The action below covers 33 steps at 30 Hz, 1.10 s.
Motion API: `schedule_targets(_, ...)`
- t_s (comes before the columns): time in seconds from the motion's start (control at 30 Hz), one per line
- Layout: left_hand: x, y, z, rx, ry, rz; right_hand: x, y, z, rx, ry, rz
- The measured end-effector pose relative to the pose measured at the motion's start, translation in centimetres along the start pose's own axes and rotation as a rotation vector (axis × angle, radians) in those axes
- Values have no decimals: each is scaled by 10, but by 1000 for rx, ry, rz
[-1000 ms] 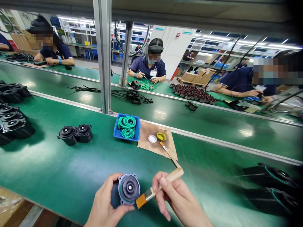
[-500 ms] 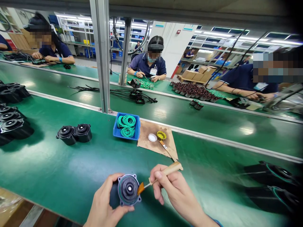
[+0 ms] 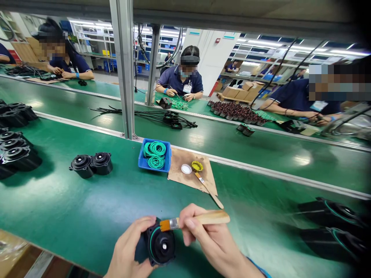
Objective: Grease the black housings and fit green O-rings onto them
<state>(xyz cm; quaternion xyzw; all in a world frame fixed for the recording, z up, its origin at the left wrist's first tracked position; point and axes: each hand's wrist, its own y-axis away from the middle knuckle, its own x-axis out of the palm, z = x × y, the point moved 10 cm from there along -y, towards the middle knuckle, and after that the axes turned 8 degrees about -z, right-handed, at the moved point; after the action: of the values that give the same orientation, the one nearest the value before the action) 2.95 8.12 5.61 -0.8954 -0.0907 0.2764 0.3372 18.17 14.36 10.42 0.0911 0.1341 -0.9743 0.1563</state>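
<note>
My left hand (image 3: 130, 247) is closed around the left side of a round black housing (image 3: 162, 247), thumb below and fingers above. A green rubber ring (image 3: 152, 242) lies around the housing's top face, seen best along its left side. Between the thumb and fingers of my right hand (image 3: 205, 235) is a paintbrush (image 3: 213, 217) with a pale wooden handle and a metal collar. Its orange bristles touch the upper edge of the housing, by the ring.
Beyond my hands sits a blue bin (image 3: 155, 155) of green rings. Beside it, cardboard (image 3: 181, 179) bears a yellow cap (image 3: 197, 166), a white lid (image 3: 186, 168) and a second brush (image 3: 210, 192). Black housings stand left (image 3: 91, 164) and right (image 3: 336, 227). Co-workers sit across the conveyor.
The brush has swung from the housing's right side to its upper edge, and its bristles now lie flatter. My left hand has tilted the housing and shifted it slightly down and right.
</note>
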Motion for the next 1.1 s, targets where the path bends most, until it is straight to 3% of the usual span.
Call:
schedule_targets(0.1,-7,2,-7,81,-41,-97,-8,2,8,-46,-41,-51)
schedule_targets(0.23,-12,4,-18,188,-133,-118,-21,4,16,-88,-18,-170)
schedule_targets(0.4,-16,3,-27,254,-211,-124,-15,3,17,-50,-10,-163)
schedule_targets(0.63,-19,3,-37,312,-268,-169,-4,3,49,-290,170,-132)
schedule_targets(0.9,-15,8,-30,198,-266,-145,11,8,73,-438,282,-47)
schedule_targets(1.1,-16,8,-23,145,-236,-134,32,27,66,-563,318,44)
